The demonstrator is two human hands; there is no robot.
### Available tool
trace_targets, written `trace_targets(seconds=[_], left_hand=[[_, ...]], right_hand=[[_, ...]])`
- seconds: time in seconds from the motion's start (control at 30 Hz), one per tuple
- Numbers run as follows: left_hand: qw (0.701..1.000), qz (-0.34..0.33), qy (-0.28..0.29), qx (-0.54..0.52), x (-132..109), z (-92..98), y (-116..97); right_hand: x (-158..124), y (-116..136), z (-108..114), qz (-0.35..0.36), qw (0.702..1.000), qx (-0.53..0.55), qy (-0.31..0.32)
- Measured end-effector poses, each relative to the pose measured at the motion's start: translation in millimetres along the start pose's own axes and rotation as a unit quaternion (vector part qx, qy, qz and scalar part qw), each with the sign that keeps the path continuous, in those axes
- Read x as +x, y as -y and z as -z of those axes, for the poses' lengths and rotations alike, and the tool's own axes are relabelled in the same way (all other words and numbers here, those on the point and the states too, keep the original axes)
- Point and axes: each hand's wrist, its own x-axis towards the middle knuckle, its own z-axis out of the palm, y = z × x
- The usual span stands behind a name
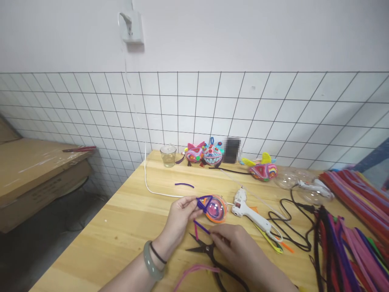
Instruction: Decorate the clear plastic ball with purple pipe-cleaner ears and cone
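My left hand (pixel 184 211) pinches the purple pipe-cleaner end of a clear plastic ball ornament (pixel 216 209). Orange and purple pipe cleaners line the ball, and a purple triangle stands at its left side. My right hand (pixel 232 242) is closed on one end of a short purple pipe cleaner (pixel 201 227), held just below the ball. Under that hand lie black-handled scissors (pixel 207 249) with the blades apart. A pink pipe cleaner piece (pixel 196 231) rests by the blade tips, and longer pink ones (pixel 197 268) lie nearer me.
A white hot glue gun (pixel 251 211) lies to the right with looped black cable (pixel 291 223). Finished ornaments (pixel 212 155) and a glass cup (pixel 168 155) stand along the wall. Bundles of pipe cleaners (pixel 349 247) fill the right side. A purple offcut (pixel 184 185) lies behind my left hand.
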Motion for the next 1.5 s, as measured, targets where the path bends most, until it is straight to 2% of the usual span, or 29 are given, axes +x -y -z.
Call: trace_targets(seconds=[0.07, 0.13, 0.23, 0.27, 0.33, 0.4, 0.47, 0.57, 0.67, 0.77, 0.87, 0.97, 1.03, 1.13, 1.2, 1.27, 1.37, 1.43, 1.5], left_hand=[[1.000, -0.004, -0.005, -0.002, -0.2, -0.5, -1.4], [1.000, -0.006, -0.005, -0.003, -1.0, -1.2, -3.1], [1.000, -0.011, -0.019, -0.005, -1.3, -1.1, -3.8], [1.000, -0.012, -0.023, -0.007, -1.0, -0.8, -3.4], [0.999, -0.014, -0.026, -0.014, -0.1, 0.2, -1.7], [0.999, -0.015, -0.025, -0.020, 0.6, 0.8, 0.1], [0.999, -0.021, -0.021, -0.024, 0.8, 0.5, 0.8], [0.999, -0.035, -0.013, -0.018, 0.6, -1.2, -0.3], [0.997, -0.066, -0.010, 0.042, 1.7, -2.9, -2.6], [0.991, -0.099, -0.012, 0.092, 3.6, -3.1, -4.2], [0.988, -0.121, -0.017, 0.098, 4.4, -2.6, -4.8], [0.983, -0.145, -0.021, 0.114, 3.9, -1.1, -4.0], [0.978, -0.156, -0.017, 0.137, 3.4, 0.6, -2.7], [0.969, -0.172, -0.007, 0.178, 3.1, 3.7, -0.6], [0.963, -0.188, -0.004, 0.194, 3.2, 5.2, 0.2], [0.958, -0.204, 0.001, 0.202, 3.3, 6.2, 0.3], [0.946, -0.225, 0.011, 0.233, 2.2, 7.2, -0.5], [0.926, -0.254, 0.026, 0.279, -0.2, 7.1, -1.3], [0.889, -0.302, 0.046, 0.341, -3.9, 5.9, -2.0]], right_hand=[[0.2, -3.7, 7.0, 0.010, 1.000, -0.001, 0.004], [1.2, -16.8, 17.6, -0.014, 0.998, -0.025, -0.051], [1.8, -50.7, 34.6, -0.117, 0.969, -0.156, -0.152], [1.4, -62.9, 38.7, -0.149, 0.954, -0.208, -0.156], [-0.1, -83.4, 42.6, -0.203, 0.927, -0.290, -0.120], [-1.6, -95.9, 40.8, -0.235, 0.920, -0.309, -0.059], [-2.1, -100.6, 35.7, -0.245, 0.917, -0.312, -0.035], [-0.6, -100.2, 27.6, -0.255, 0.912, -0.320, -0.036], [1.5, -100.1, 23.3, -0.273, 0.903, -0.328, -0.047], [1.9, -103.5, 25.2, -0.296, 0.893, -0.333, -0.065], [0.4, -108.2, 33.6, -0.306, 0.890, -0.329, -0.083], [-1.0, -109.6, 43.4, -0.291, 0.904, -0.277, -0.147], [-0.8, -105.3, 47.4, -0.253, 0.922, -0.205, -0.207], [0.3, -87.2, 47.7, -0.183, 0.942, -0.084, -0.267], [0.2, -67.9, 45.7, -0.163, 0.943, 0.019, -0.291], [-1.2, -46.9, 43.7, -0.130, 0.941, 0.153, -0.271], [-4.1, -21.3, 39.8, -0.115, 0.942, 0.246, -0.196], [-4.6, -11.6, 34.2, -0.122, 0.932, 0.296, -0.167], [-3.2, -6.8, 25.8, -0.129, 0.915, 0.343, -0.167]])
